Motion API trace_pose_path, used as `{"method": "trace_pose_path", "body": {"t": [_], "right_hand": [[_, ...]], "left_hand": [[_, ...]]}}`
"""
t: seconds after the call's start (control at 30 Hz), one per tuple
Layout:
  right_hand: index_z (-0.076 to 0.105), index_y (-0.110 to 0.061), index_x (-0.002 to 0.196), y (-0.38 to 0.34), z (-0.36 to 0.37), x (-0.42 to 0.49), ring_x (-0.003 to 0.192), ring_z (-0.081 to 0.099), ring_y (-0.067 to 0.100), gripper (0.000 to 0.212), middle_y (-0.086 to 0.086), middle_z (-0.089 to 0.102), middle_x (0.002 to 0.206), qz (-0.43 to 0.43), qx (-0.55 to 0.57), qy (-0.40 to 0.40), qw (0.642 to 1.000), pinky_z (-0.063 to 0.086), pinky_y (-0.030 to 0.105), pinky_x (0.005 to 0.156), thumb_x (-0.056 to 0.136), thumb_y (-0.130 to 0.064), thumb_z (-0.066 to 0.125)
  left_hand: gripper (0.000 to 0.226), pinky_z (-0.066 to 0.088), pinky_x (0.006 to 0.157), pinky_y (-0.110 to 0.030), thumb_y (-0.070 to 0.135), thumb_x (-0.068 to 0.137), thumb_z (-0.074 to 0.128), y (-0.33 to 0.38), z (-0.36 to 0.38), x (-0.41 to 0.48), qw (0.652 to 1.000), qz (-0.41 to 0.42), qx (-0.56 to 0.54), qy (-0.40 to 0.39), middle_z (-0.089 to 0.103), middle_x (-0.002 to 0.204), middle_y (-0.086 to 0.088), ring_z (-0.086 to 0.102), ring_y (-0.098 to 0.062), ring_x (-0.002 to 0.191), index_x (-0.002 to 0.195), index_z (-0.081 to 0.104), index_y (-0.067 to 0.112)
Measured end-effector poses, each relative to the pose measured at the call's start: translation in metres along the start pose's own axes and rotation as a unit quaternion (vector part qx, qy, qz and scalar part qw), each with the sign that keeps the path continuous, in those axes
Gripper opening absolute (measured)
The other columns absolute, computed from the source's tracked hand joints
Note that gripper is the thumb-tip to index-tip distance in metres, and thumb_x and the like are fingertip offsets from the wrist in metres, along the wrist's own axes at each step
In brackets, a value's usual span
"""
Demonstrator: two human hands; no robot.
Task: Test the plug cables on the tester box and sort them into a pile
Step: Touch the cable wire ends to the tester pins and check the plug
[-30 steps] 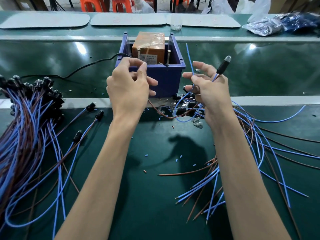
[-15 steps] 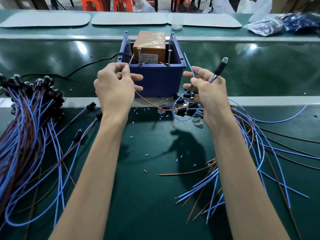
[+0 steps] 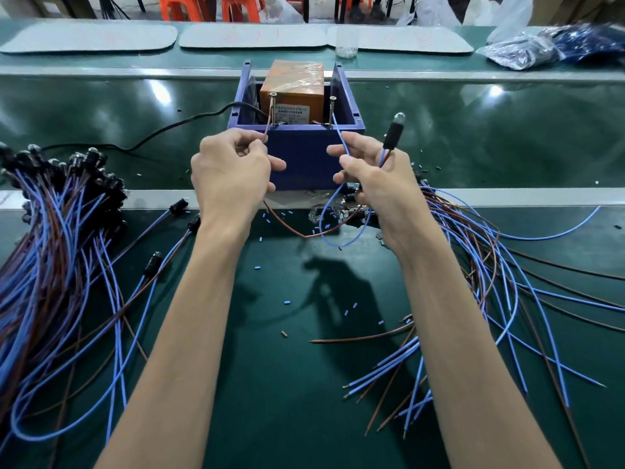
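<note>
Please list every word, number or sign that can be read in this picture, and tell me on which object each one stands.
No text here can be read with certainty.
White label on the front of the orange box: several printed lines, too small and blurred to read.
Grey mats at the back: faint red marks, too pale to read.
No other writing shows.

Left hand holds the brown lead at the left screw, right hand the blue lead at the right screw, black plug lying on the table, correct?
One error: the head view shows the black plug standing up in the right hand, off the table. Brown lead in the left hand and blue lead are as stated.
</note>
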State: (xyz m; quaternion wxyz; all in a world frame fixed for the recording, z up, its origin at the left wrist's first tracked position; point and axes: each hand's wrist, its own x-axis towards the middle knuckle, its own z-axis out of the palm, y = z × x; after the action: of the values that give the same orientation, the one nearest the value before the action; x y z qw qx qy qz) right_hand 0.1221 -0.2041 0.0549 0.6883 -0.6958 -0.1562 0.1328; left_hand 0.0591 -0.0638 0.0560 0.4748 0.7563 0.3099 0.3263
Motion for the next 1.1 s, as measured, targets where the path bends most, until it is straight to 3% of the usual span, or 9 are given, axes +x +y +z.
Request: {"method": "trace_pose_path", "body": {"t": [0.17, 0.33, 0.63, 0.8, 1.1], "right_hand": [[0.061, -0.015, 0.112, 0.0, -0.003, 0.001, 0.048, 0.052, -0.004, 0.026, -0.002, 0.068, 0.098, -0.009, 0.005, 0.018, 1.0, 0.037, 0.005, 0.046, 0.096, 0.0, 0.048], [0.061, -0.009, 0.12, 0.002, -0.005, 0.003, 0.048, 0.051, -0.004, 0.029, -0.004, 0.069, 0.094, -0.009, 0.003, 0.028, 1.0, 0.036, 0.006, 0.046, 0.095, 0.0, 0.048], [0.063, -0.011, 0.113, 0.002, -0.005, 0.004, 0.047, 0.048, -0.001, 0.027, -0.003, 0.069, 0.091, -0.012, 0.019, 0.023, 0.999, 0.035, 0.006, 0.045, 0.094, 0.001, 0.048], [0.064, -0.011, 0.111, 0.003, -0.005, 0.004, 0.046, 0.047, -0.001, 0.026, -0.003, 0.07, 0.088, -0.014, 0.023, 0.03, 0.999, 0.034, 0.006, 0.045, 0.094, 0.001, 0.049], [0.066, -0.016, 0.107, 0.004, -0.006, 0.005, 0.045, 0.045, -0.001, 0.025, -0.007, 0.071, 0.086, -0.012, 0.015, 0.037, 0.999, 0.036, 0.006, 0.046, 0.094, -0.002, 0.049]], "left_hand": [[0.021, 0.044, 0.054, -0.018, 0.017, 0.086, 0.048, 0.003, -0.001, -0.002, 1.0, -0.008, 0.014, -0.003, 0.063, 0.051, 0.024, 0.048, -0.001, 0.031, 0.08, 0.067, 0.024], [0.023, 0.046, 0.058, -0.021, 0.018, 0.085, 0.049, 0.003, -0.001, -0.003, 1.0, -0.016, 0.021, -0.006, 0.062, 0.049, 0.024, 0.049, -0.001, 0.031, 0.068, 0.062, 0.027], [0.023, 0.055, 0.069, -0.026, 0.021, 0.08, 0.05, 0.007, -0.005, -0.005, 0.999, -0.013, 0.033, -0.013, 0.063, 0.05, 0.02, 0.05, -0.001, 0.035, 0.065, 0.065, 0.025], [0.021, 0.057, 0.08, -0.035, 0.025, 0.081, 0.057, 0.01, -0.005, -0.005, 0.999, -0.016, 0.043, -0.021, 0.062, 0.047, 0.017, 0.054, -0.009, 0.053, 0.062, 0.067, 0.023], [0.019, 0.054, 0.074, -0.029, 0.028, 0.078, 0.058, 0.012, -0.005, -0.007, 0.998, -0.009, 0.05, -0.032, 0.059, 0.042, 0.013, 0.053, -0.005, 0.053, 0.062, 0.069, 0.023]]}}
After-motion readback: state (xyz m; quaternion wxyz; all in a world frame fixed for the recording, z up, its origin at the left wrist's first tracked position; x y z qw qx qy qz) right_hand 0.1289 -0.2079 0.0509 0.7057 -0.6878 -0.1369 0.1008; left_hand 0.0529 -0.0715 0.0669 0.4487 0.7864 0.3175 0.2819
